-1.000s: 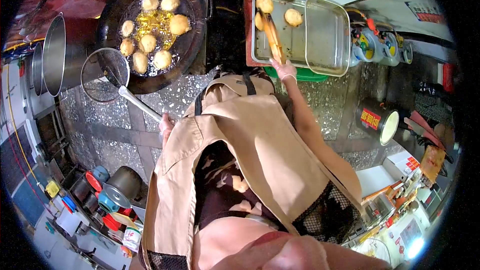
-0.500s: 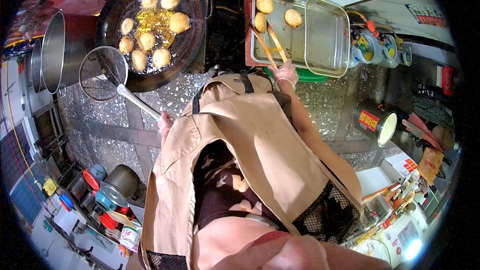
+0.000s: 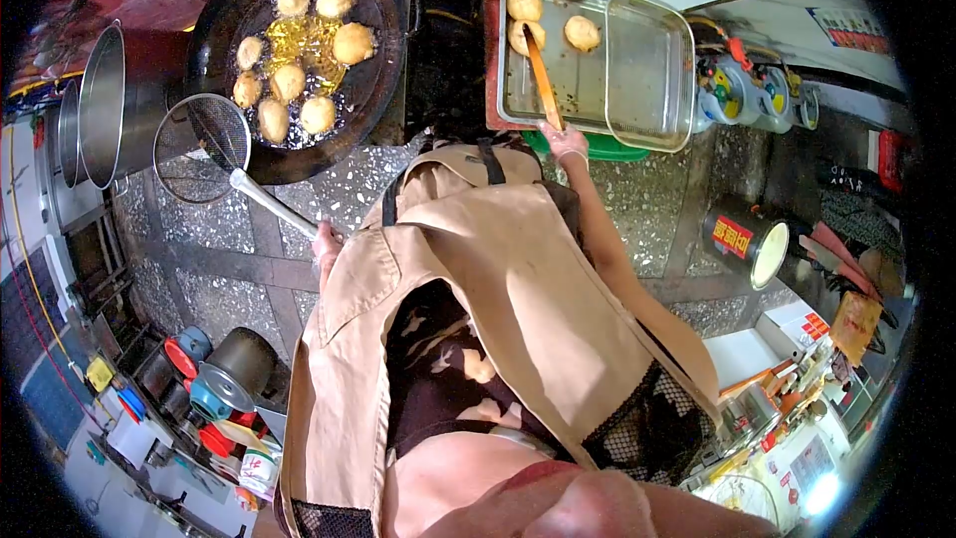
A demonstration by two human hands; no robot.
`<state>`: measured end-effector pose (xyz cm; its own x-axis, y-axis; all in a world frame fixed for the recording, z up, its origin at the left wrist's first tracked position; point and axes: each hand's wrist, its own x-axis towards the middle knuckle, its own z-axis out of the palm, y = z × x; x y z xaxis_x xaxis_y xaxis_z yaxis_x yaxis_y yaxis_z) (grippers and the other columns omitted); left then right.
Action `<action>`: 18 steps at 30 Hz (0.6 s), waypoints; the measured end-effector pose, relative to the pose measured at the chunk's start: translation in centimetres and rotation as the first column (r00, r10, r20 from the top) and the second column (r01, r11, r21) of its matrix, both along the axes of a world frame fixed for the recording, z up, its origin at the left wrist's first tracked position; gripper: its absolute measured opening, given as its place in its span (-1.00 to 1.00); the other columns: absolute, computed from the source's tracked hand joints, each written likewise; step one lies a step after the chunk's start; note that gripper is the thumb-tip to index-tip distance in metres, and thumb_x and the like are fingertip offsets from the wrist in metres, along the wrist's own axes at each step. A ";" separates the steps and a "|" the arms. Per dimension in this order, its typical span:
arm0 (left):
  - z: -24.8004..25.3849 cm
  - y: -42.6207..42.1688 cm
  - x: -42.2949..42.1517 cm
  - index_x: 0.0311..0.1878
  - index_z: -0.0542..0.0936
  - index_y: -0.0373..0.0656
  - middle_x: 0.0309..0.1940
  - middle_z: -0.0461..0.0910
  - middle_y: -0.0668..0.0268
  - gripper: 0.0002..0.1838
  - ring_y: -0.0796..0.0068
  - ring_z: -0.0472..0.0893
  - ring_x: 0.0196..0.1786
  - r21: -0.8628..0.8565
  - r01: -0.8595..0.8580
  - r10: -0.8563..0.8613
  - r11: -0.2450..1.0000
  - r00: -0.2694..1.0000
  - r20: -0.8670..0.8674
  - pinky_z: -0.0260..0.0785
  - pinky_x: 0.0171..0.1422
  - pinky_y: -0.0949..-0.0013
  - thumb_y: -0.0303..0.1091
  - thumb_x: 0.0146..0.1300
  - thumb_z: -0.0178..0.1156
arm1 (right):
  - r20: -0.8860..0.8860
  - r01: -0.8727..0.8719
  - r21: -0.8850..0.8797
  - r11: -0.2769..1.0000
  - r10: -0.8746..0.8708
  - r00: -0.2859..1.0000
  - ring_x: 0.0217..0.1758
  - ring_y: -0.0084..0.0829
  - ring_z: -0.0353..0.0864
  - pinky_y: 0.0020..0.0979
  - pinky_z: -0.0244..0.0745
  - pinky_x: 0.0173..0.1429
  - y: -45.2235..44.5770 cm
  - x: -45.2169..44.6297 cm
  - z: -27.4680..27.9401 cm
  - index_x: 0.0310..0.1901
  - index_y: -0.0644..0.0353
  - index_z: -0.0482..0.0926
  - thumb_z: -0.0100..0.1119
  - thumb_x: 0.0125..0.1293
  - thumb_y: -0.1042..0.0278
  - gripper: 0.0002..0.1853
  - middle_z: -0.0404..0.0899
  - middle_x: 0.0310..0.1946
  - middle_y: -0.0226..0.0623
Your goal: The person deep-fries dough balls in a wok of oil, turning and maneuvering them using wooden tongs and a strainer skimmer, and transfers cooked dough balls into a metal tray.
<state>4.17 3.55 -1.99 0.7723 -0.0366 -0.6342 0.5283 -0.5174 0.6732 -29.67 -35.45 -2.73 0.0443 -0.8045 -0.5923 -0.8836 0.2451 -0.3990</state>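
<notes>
My left hand, in a clear glove and partly behind the apron, is closed round the handle of a wire-mesh strainer. The strainer's basket hangs beside the lower left rim of a black wok. Several pale golden fried balls float in the wok's bubbling oil. My right hand, gloved too, grips wooden tongs with dark tips. Those tips lie over a fried ball in a metal tray; I cannot tell whether they clamp it. Two other fried balls rest in that tray.
A clear rectangular container overlaps the tray's right side, with a green basin rim below. Tall metal pots stand left of the wok. A dark canister with a red label is at the right. Pots and bowls crowd the lower left.
The tongs' arms, spread apart before, have come together over the lower fried ball. My right hand has shifted slightly left. The strainer stays almost where it was.
</notes>
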 end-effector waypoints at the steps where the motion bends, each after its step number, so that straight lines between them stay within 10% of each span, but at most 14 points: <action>1: -0.4 0.4 0.1 -0.68 0.39 -0.05 -0.76 0.31 0.40 -0.60 0.52 0.27 -0.70 0.024 0.008 -0.008 1.000 1.000 0.004 0.07 -0.60 0.38 -0.02 0.10 0.19 | -0.001 -0.002 0.001 1.000 0.002 1.000 -0.05 -0.01 0.55 -0.20 0.43 0.02 0.0 0.1 -0.3 -0.06 0.30 0.54 0.14 -0.10 -0.50 -0.11 0.57 -0.19 0.11; 8: -5.1 3.9 1.4 -0.66 0.42 -0.07 -0.73 0.34 0.36 -0.57 0.49 0.30 -0.65 0.288 0.310 -0.343 0.906 0.936 0.073 0.14 -0.54 0.35 0.05 0.10 0.17 | -0.092 -0.031 0.101 0.994 0.041 0.995 0.10 0.00 0.45 -0.20 0.32 0.15 -1.6 0.7 -0.3 -0.01 0.28 0.54 -0.02 -0.05 -0.57 -0.06 0.51 -0.04 0.12; 11: -0.8 0.4 0.1 -0.64 0.43 -0.08 -0.73 0.33 0.37 -0.58 0.49 0.29 -0.66 0.165 -0.119 0.150 0.979 0.970 -0.193 0.12 -0.56 0.35 0.04 0.10 0.19 | 0.010 0.083 0.116 0.990 -0.085 0.996 -0.09 -0.01 0.56 -0.17 0.39 -0.02 -1.1 -2.2 -5.7 -0.12 0.27 0.60 0.11 -0.11 -0.52 -0.13 0.59 -0.24 0.10; 14: 4.9 -3.2 -1.8 -0.68 0.36 -0.04 -0.77 0.27 0.41 -0.59 0.49 0.25 -0.72 0.044 -0.200 0.204 0.979 0.971 -0.122 0.08 -0.63 0.34 -0.01 0.09 0.23 | 0.100 -0.188 -0.117 0.975 0.200 0.975 -0.35 -0.12 0.61 -0.22 0.44 -0.25 -0.2 -4.3 -4.5 -0.19 0.26 0.61 0.16 -0.05 -0.42 -0.25 0.61 -0.43 -0.04; 18: 2.2 -2.3 -1.4 -0.67 0.40 -0.06 -0.76 0.31 0.40 -0.61 0.48 0.26 -0.73 0.104 -0.242 0.255 0.965 0.957 -0.139 0.09 -0.64 0.33 -0.04 0.04 0.26 | 0.443 -0.005 0.110 0.994 -0.045 0.895 -0.49 -0.53 0.54 -0.46 0.44 -0.40 0.0 0.4 7.8 -0.22 0.31 0.60 0.32 0.08 -0.03 -0.52 0.59 -0.47 -0.31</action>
<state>2.75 1.25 0.22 0.6463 0.2033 -0.7355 0.7387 -0.4085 0.5362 -29.22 -35.44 5.11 0.3072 -0.7420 -0.5958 -0.6145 0.3234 -0.7196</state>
